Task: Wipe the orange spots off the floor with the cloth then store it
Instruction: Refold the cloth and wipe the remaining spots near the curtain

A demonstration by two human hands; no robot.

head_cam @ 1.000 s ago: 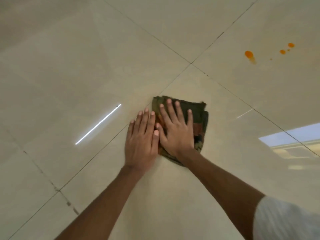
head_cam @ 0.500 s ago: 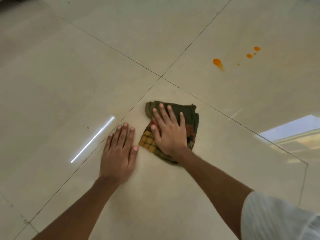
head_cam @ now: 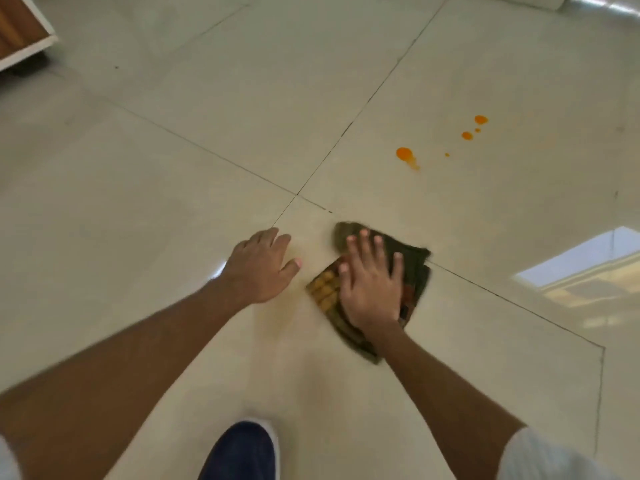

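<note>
Hands: right hand (head_cam: pixel 372 289) flat, fingers spread on folded checked cloth (head_cam: pixel 414 268); left hand (head_cam: pixel 261 268) empty, loosely spread, possibly hovering.
Orange spots (head_cam: pixel 405 154): ahead-right, nearer the right hand.

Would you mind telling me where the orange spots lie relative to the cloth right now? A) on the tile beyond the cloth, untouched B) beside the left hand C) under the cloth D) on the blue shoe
A: the orange spots sit on the next tile, well beyond the cloth under the right hand.

The right hand (head_cam: pixel 370 285) lies flat on the cloth (head_cam: pixel 414 268); spots (head_cam: pixel 404 154) lie beyond, left hand (head_cam: pixel 259 268) beside.
</note>
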